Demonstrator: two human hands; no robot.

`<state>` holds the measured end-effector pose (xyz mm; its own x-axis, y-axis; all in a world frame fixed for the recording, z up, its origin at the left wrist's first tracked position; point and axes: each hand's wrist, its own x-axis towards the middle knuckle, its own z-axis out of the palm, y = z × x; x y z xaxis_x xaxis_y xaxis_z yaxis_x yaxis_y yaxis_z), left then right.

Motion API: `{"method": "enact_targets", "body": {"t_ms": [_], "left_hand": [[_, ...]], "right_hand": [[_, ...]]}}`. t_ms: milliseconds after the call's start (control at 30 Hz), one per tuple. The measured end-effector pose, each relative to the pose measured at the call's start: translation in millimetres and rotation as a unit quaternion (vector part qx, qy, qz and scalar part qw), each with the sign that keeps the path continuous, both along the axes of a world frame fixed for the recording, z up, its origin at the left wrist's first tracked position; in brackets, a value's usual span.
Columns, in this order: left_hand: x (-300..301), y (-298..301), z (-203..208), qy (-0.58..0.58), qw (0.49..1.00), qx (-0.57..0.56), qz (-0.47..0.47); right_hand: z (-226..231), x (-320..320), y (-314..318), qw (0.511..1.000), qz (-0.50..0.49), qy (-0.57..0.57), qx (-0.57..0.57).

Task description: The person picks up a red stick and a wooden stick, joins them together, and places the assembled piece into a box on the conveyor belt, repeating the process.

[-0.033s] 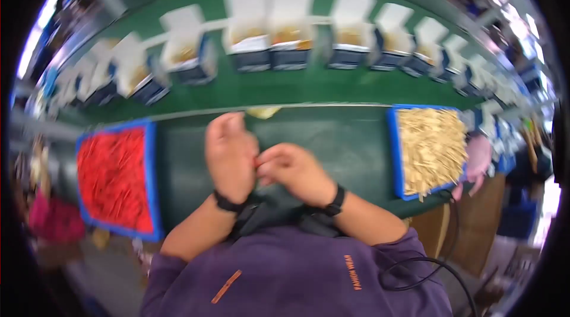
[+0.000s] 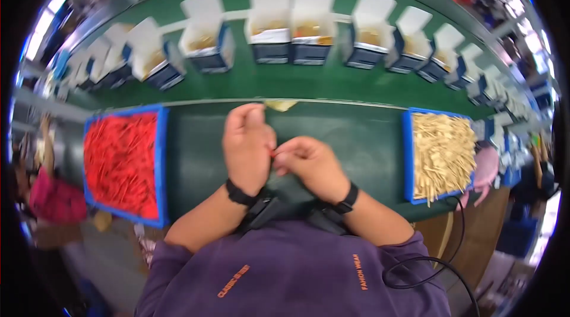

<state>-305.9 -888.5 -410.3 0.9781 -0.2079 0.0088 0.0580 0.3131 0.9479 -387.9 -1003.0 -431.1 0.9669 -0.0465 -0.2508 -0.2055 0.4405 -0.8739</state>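
A small red piece [image 2: 273, 154] lies at the right hand's [image 2: 312, 162] nine o'clock, in its pinched fingertips, just beside the half-curled left hand [image 2: 246, 154], whose hold I cannot tell; long axis unclear.

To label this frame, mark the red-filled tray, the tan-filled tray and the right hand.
Red-filled tray [image 2: 161, 165], head view: blue wall on its right side.
Tan-filled tray [image 2: 409, 157], head view: blue wall on its left side.
Right hand [image 2: 317, 165], head view: mid-hand.
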Motion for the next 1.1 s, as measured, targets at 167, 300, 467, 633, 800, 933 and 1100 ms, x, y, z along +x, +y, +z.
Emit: {"method": "enact_targets", "body": {"t_ms": [167, 300, 467, 633, 800, 933, 1100], "left_hand": [[-9, 8, -2, 0.005, 0.999, 0.037, 0.011], [-11, 21, -5, -0.037, 0.968, 0.203, -0.141], [-17, 23, 0, 0.092, 0.919, 0.16, -0.349], [-14, 17, -5, 0.04, 0.936, 0.201, -0.286], [-3, 7, 5, 0.313, 0.876, -0.048, -0.365], [-3, 13, 2, 0.321, 0.872, -0.044, -0.368], [-7, 12, -13, 0.201, 0.908, 0.052, -0.365]], "right_hand": [[7, 0, -13, 0.999, 0.013, -0.009, -0.037], [7, -1, -27, 0.991, -0.061, -0.014, -0.118], [34, -20, -72, 0.943, -0.071, -0.072, -0.317], [30, -50, -206, 0.702, -0.281, 0.025, -0.653], [17, -80, -287, 0.565, -0.185, 0.233, -0.769], [22, -70, -282, 0.603, -0.157, 0.239, -0.745], [2, -65, -304, 0.675, -0.187, 0.226, -0.677]]}}
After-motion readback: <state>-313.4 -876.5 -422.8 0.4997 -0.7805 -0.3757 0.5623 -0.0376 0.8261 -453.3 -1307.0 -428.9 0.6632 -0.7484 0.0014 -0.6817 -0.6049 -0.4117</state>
